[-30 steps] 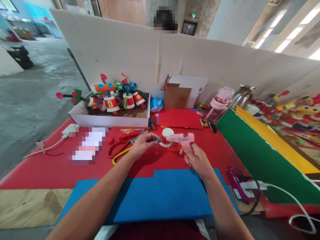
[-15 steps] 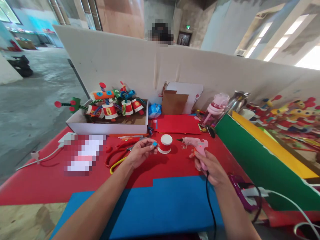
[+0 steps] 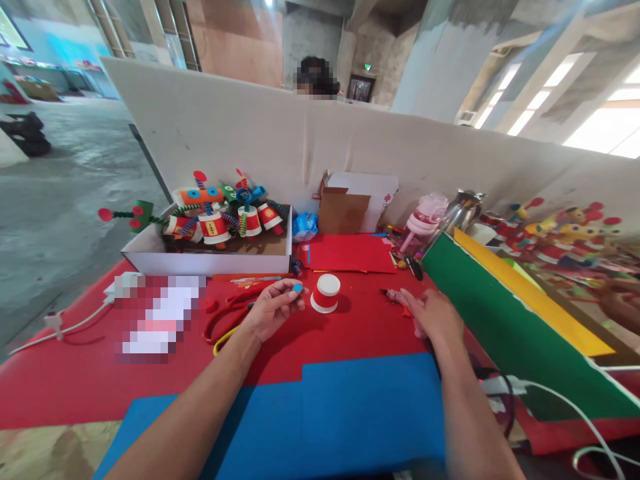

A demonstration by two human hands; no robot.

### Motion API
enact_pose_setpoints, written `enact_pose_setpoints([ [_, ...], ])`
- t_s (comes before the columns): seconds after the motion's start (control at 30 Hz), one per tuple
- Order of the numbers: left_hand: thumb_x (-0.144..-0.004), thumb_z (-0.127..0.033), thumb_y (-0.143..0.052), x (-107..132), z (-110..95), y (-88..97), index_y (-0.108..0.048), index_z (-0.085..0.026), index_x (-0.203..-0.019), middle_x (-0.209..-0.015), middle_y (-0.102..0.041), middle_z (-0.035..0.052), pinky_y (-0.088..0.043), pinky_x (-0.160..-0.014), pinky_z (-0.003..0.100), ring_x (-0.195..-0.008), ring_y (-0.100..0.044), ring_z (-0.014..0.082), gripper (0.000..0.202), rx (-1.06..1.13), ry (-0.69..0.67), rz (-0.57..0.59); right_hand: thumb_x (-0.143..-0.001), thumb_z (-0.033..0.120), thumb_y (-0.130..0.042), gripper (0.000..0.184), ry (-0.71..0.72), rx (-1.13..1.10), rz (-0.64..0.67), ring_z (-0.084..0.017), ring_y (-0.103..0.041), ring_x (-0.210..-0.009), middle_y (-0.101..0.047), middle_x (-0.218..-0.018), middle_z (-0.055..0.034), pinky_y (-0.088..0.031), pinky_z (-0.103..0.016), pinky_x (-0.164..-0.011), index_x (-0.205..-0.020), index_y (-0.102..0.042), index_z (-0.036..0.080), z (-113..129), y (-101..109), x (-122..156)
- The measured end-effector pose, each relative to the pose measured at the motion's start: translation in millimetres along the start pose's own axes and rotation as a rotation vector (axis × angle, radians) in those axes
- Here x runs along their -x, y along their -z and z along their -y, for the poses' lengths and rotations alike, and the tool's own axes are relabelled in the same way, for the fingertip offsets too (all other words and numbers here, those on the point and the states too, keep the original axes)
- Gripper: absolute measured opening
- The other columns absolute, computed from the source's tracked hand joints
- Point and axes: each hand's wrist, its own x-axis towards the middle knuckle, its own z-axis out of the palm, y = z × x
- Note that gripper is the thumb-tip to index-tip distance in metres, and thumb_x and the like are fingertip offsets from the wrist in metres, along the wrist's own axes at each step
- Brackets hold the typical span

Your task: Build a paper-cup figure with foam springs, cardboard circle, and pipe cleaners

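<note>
My left hand (image 3: 275, 308) is closed, pinching a small blue piece (image 3: 298, 288) between thumb and fingertips. Just right of it a red and white paper cup (image 3: 325, 298) stands upside down on the red tabletop, untouched. Over to the right, my right hand (image 3: 436, 319) covers a pink hot glue gun (image 3: 396, 295), fingers around its body. The gun lies low at the table, its dark nozzle pointing left toward the cup. Most of its handle is hidden under the hand. Behind my left wrist lie red-handled scissors (image 3: 213, 328).
A white box (image 3: 210, 263) of paper-cup robot figures stands at the back left. Red paper sheets (image 3: 347, 252) lie behind the cup. Blue sheets (image 3: 370, 407) cover the front. A green board (image 3: 505, 333) borders the right side, near a white charger plug (image 3: 500, 385). A person sits beyond the partition.
My right hand has turned palm-down and lowered the glue gun toward the table, slightly right. The blue piece has turned a little in my left fingers. The whole view has shifted slightly.
</note>
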Motion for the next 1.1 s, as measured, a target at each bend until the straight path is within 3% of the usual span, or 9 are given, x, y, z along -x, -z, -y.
enact_pose_setpoints([
  [0.07, -0.057, -0.022, -0.085, -1.6, -0.5, 2.1, -0.068, -0.015, -0.081, -0.076, -0.071, 0.0027, -0.051, -0.059, 0.022, -0.057, -0.062, 0.0099, 0.03, -0.01, -0.007, -0.026, -0.081, 0.057, -0.054, 0.038, 0.135, -0.019, -0.068, -0.028, -0.062, -0.084, -0.065, -0.086, -0.0138, -0.045, -0.038, -0.072, -0.085, -0.061, 0.019, 32.1, -8.9, 6.0],
  [0.2, -0.056, -0.022, -0.085, -4.6, -2.0, 6.6, -0.068, -0.015, -0.08, -0.075, -0.071, 0.0023, -0.051, -0.058, 0.022, -0.057, -0.061, 0.0094, 0.03, -0.019, -0.049, -0.084, -0.081, 0.057, -0.059, 0.048, 0.469, -0.118, 0.113, -0.026, -0.061, -0.096, -0.06, -0.109, -0.014, -0.047, -0.039, -0.082, -0.112, -0.056, 0.02, 106.1, -45.4, 27.4],
  [0.33, -0.057, -0.021, -0.084, -5.5, -4.1, 8.6, -0.069, -0.015, -0.081, -0.078, -0.071, 0.0028, -0.052, -0.06, 0.022, -0.059, -0.061, 0.0091, 0.029, -0.016, -0.071, -0.1, -0.073, 0.054, -0.07, 0.056, 0.426, 0.096, 0.183, -0.033, -0.059, -0.101, -0.058, -0.108, -0.0185, -0.049, -0.043, -0.08, -0.112, -0.056, 0.017, 144.9, -72.6, 38.8],
  [0.43, -0.057, -0.02, -0.084, -6.5, -4.5, 7.6, -0.069, -0.015, -0.08, -0.082, -0.071, 0.0029, -0.051, -0.061, 0.021, -0.06, -0.06, 0.0083, 0.028, -0.027, -0.093, -0.108, -0.072, 0.041, -0.075, 0.053, 0.433, 0.038, 0.27, -0.033, -0.059, -0.106, -0.061, -0.112, -0.0184, -0.048, -0.045, -0.087, -0.115, -0.055, 0.016, 141.9, -72.8, 32.0],
  [0.53, -0.054, -0.02, -0.085, -8.3, -3.4, 5.6, -0.069, -0.015, -0.08, -0.077, -0.069, 0.0006, -0.05, -0.06, 0.02, -0.059, -0.059, 0.0073, 0.031, -0.046, -0.142, -0.145, -0.068, 0.025, -0.077, 0.063, 0.586, -0.193, 0.455, -0.027, -0.055, -0.12, -0.059, -0.128, -0.0134, -0.04, -0.042, -0.103, -0.125, -0.052, 0.019, 123.4, -60.3, 20.5],
  [0.63, -0.054, -0.023, -0.084, -9.4, -1.8, 3.8, -0.068, -0.015, -0.081, -0.072, -0.066, -0.0011, -0.049, -0.059, 0.021, -0.058, -0.057, 0.0073, 0.032, -0.097, -0.173, -0.171, -0.072, 0.023, -0.071, 0.069, 0.667, -0.385, 0.645, -0.024, -0.047, -0.131, -0.051, -0.141, -0.0089, -0.036, -0.041, -0.109, -0.136, -0.045, 0.026, 106.4, -47.5, 14.0],
  [0.73, -0.054, -0.027, -0.083, -9.1, -0.2, 2.8, -0.067, -0.015, -0.082, -0.07, -0.065, -0.0014, -0.048, -0.06, 0.022, -0.059, -0.056, 0.0076, 0.034, -0.179, -0.191, -0.179, -0.07, 0.034, -0.075, 0.075, 0.571, -0.415, 0.609, -0.027, -0.048, -0.129, -0.05, -0.141, -0.012, -0.039, -0.043, -0.105, -0.137, -0.044, 0.025, 102.2, -46.0, 15.3],
  [0.9, -0.057, -0.03, -0.08, -7.8, 1.1, 1.9, -0.066, -0.015, -0.084, -0.07, -0.065, -0.0017, -0.045, -0.06, 0.023, -0.057, -0.055, 0.0081, 0.034, -0.298, -0.208, -0.196, -0.069, 0.043, -0.075, 0.054, 0.397, -0.32, 0.446, -0.025, -0.062, -0.102, -0.064, -0.114, -0.0119, -0.048, -0.041, -0.088, -0.115, -0.057, 0.019, 114.2, -58.7, 22.2],
  [1.1, -0.061, -0.029, -0.076, -5.6, 0.4, -2.0, -0.063, -0.016, -0.083, -0.07, -0.064, -0.0017, -0.045, -0.065, 0.024, -0.061, -0.056, 0.0102, 0.029, -0.454, -0.243, -0.218, -0.07, 0.035, -0.073, 0.042, 0.407, -0.436, 0.567, -0.02, -0.064, -0.098, -0.067, -0.109, -0.0073, -0.048, -0.037, -0.088, -0.106, -0.059, 0.02, 113.7, -50.9, 27.9],
])
